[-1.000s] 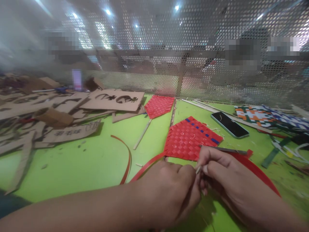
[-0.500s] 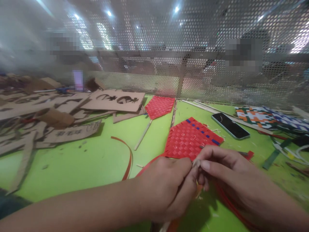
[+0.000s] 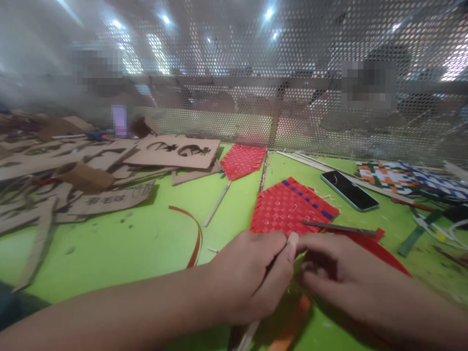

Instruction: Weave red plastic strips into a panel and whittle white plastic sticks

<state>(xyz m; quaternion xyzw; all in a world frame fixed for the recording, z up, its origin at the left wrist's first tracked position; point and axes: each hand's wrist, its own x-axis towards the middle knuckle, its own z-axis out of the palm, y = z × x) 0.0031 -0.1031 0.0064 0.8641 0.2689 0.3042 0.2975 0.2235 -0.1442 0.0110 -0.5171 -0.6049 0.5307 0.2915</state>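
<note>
My left hand [image 3: 256,278] is closed around a pale wooden strip [image 3: 292,239]. One tip sticks up past my thumb, and the lower end shows below the fist. My right hand [image 3: 340,273] is beside it, index fingertip at the strip's tip, thumb apart and the other fingers loosely curled. Just beyond my hands lies a red woven panel [image 3: 281,209] with a row of blue squares, its near edge hidden. A thin dark metal tool [image 3: 340,227] rests across its right side. Red strips [image 3: 380,251] run under my right hand.
A smaller red woven piece on a stick [image 3: 243,161] lies farther back. Cut cardboard [image 3: 175,151] is piled at left. At right are a phone [image 3: 349,190] and a patterned woven mat [image 3: 387,176]. A perforated screen [image 3: 237,97] closes the back; blurred people are behind it.
My right thumb has come away from the strip's tip and the right hand has shifted slightly down, uncovering the metal tool. The pale tip stands out more clearly above my left thumb.
</note>
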